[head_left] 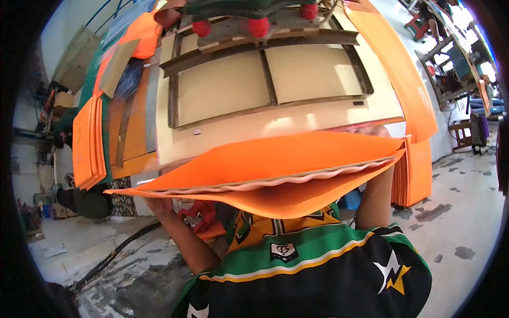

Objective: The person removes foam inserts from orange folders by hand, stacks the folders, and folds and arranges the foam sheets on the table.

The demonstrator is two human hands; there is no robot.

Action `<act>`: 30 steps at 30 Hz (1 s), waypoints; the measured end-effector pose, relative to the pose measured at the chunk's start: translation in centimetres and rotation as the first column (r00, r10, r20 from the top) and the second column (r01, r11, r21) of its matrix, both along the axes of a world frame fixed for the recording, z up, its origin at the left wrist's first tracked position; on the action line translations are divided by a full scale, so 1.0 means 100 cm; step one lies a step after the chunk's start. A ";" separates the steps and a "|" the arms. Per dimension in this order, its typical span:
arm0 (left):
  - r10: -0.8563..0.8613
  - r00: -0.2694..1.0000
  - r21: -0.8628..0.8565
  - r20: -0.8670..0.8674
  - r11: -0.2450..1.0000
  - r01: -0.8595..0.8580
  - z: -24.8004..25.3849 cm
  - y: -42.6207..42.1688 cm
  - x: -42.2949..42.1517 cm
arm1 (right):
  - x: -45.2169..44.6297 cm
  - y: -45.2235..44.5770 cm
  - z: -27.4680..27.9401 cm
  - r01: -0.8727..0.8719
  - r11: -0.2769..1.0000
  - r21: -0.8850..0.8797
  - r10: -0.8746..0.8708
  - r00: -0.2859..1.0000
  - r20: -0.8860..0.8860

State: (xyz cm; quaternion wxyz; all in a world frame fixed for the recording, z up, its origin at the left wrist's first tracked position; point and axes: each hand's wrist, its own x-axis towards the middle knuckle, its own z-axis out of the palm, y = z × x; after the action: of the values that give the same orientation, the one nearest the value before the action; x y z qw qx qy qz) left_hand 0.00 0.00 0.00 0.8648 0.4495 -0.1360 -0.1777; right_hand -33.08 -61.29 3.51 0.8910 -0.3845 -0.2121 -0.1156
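An orange bag (pixel 297 153), apparently of thin fabric, is stretched sideways between my two hands with its mouth parted toward me. Inside the mouth runs a pale sheet (pixel 286 177) with a wavy edge. My left hand (pixel 160 204) is at the bag's left end, closed on it, mostly covered by the material. At the right end my right hand (pixel 374 130) holds the bag from its far side, the fingers only partly showing. Just beyond the bag lies a cream board (pixel 238 119) on the table, under a dark metal frame (pixel 271 79).
Orange stacks hang over the table's left edge (pixel 90 140) and right edge (pixel 416 175). Long orange sheets (pixel 395 63) lie along the right side. Above the frame stands a machine part with red knobs (pixel 259 27). A steel strip (pixel 123 135) lies at left.
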 end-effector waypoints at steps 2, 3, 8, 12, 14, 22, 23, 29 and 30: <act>0.148 0.983 -0.020 0.107 0.989 -0.147 0.008 -0.018 -0.012 | -0.011 -0.011 -0.022 0.234 0.946 -0.226 -0.294 0.912 -0.287; 0.159 0.981 -0.031 0.110 0.987 -0.156 0.015 -0.026 -0.011 | -0.001 0.015 0.024 0.374 0.863 -0.339 -0.471 0.837 -0.277; 0.189 0.969 0.104 0.158 0.973 -0.207 0.064 -0.070 -0.019 | 0.031 0.045 0.088 0.462 0.791 -0.401 -0.575 0.784 -0.233; 0.232 0.964 0.179 0.134 0.951 -0.253 0.066 -0.077 -0.020 | 0.040 0.043 0.090 0.532 0.676 -0.510 -0.700 0.680 -0.218; 0.262 0.950 0.179 0.170 0.940 -0.291 0.069 -0.083 -0.016 | 0.046 0.041 0.087 0.563 0.610 -0.558 -0.739 0.658 -0.143; 0.392 0.908 0.200 0.150 0.887 -0.416 0.074 -0.109 -0.012 | 0.060 0.044 0.083 0.571 0.492 -0.658 -0.796 0.601 -0.073; 0.399 0.904 0.197 0.152 0.884 -0.423 0.072 -0.106 -0.011 | 0.059 0.043 0.082 0.569 0.495 -0.656 -0.791 0.607 -0.070; 0.396 0.904 0.226 0.161 0.877 -0.425 0.072 -0.111 -0.013 | 0.056 0.038 0.081 0.509 0.490 -0.707 -0.777 0.622 -0.091; 0.413 0.896 0.234 0.166 0.866 -0.442 0.078 -0.113 -0.015 | 0.058 0.039 0.082 0.513 0.489 -0.705 -0.777 0.624 -0.085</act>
State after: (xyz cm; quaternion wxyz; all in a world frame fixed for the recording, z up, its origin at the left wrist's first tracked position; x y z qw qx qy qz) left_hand -1.53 -11.34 7.80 0.8054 0.5895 -0.0554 0.0270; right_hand -27.31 -57.36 11.74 0.6195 -0.7199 0.1108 -0.2928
